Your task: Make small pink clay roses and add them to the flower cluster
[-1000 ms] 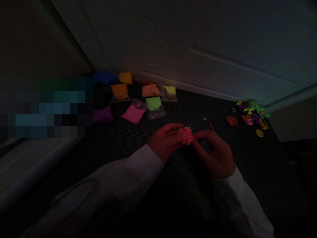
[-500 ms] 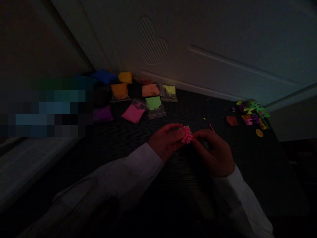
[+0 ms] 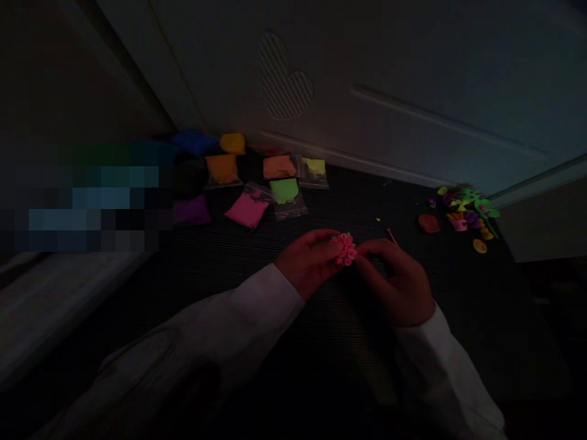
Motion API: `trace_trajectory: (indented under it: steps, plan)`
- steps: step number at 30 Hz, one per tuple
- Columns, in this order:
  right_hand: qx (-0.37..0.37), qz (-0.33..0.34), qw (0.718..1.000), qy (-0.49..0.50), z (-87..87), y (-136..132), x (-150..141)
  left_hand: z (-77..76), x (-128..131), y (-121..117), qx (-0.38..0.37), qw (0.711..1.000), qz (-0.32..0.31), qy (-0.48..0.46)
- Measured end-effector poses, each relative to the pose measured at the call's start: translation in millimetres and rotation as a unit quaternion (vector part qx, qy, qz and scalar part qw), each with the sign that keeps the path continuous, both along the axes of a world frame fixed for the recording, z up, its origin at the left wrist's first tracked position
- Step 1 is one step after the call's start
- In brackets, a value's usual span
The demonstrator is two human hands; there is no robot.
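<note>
My left hand (image 3: 306, 263) grips a small cluster of pink clay flowers (image 3: 345, 249) with bits of green at its upper edge. The thumb lies over the cluster's left side. From the right, my right hand (image 3: 398, 282) reaches in with thumb and forefinger pinched together at the cluster's right edge. Whatever those fingertips may hold is too small and dark to make out. Just beyond the right hand lies a thin pink stick tool (image 3: 391, 236), partly hidden behind the knuckles. A tiny yellow-green scrap (image 3: 378, 219) rests on the dark table (image 3: 321, 330).
Bags of coloured clay line the back left, among them a pink bag (image 3: 248, 209), a green bag (image 3: 284, 191) and an orange bag (image 3: 222, 168). At the right sit a reddish lump (image 3: 428, 223) and several small clay figures (image 3: 460, 221). A white panel (image 3: 413, 140) rises behind.
The scene has grown slightly dimmer. Both hands and the flower cluster stay almost where they were.
</note>
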State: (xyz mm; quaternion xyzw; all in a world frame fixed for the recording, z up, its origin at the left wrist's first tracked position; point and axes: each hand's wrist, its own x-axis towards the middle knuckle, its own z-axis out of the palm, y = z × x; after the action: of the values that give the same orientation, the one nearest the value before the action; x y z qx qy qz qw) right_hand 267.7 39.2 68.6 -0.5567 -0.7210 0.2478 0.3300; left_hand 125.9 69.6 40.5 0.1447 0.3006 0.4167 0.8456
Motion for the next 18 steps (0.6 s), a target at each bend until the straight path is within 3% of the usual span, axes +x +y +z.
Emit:
trace_trajectory:
  steps: [18]
  plan:
    - [-0.024,-0.026,0.998,0.050,-3.8,1.7,1.5,1.6,0.8,-0.1,-0.020,0.999,-0.017,-0.021]
